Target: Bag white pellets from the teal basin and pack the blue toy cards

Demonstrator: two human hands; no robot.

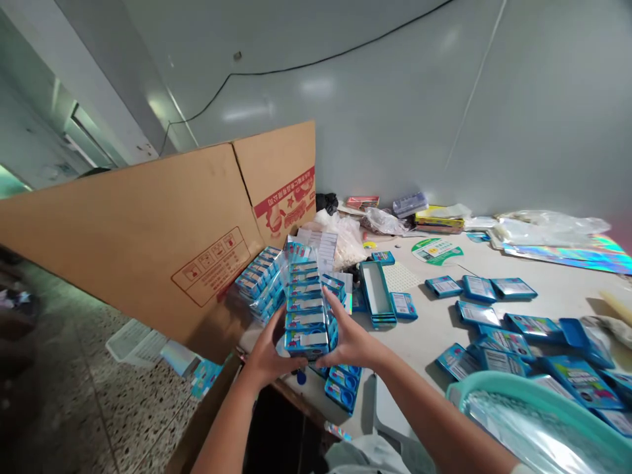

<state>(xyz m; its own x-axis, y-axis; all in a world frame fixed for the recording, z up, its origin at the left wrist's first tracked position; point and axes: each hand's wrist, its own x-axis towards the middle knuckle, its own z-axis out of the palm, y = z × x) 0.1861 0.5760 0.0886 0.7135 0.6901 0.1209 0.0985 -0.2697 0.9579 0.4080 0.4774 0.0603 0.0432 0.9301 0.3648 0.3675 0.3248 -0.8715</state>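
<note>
Between my two hands is a clear plastic-wrapped stack of small blue boxes [305, 306], held above the table's near left edge. My left hand [269, 355] grips its left side, with the thumb at the near end. My right hand [350, 339] is closed on the right side, fingers partly hidden behind the pack. Just left of it lies another wrapped pack of blue boxes [264, 276], against the cardboard. Below my right hand a row of blue boxes [343, 388] sits on the table. An open blue tray box [378, 293] lies to the right.
A large cardboard sheet [197, 230] stands upright at the left. Several loose blue boxes [478, 313] are spread over the table [419, 342] at the right. A teal basket [459, 388] holding clear plastic sits at the near right. Plastic bags [548, 230] line the wall.
</note>
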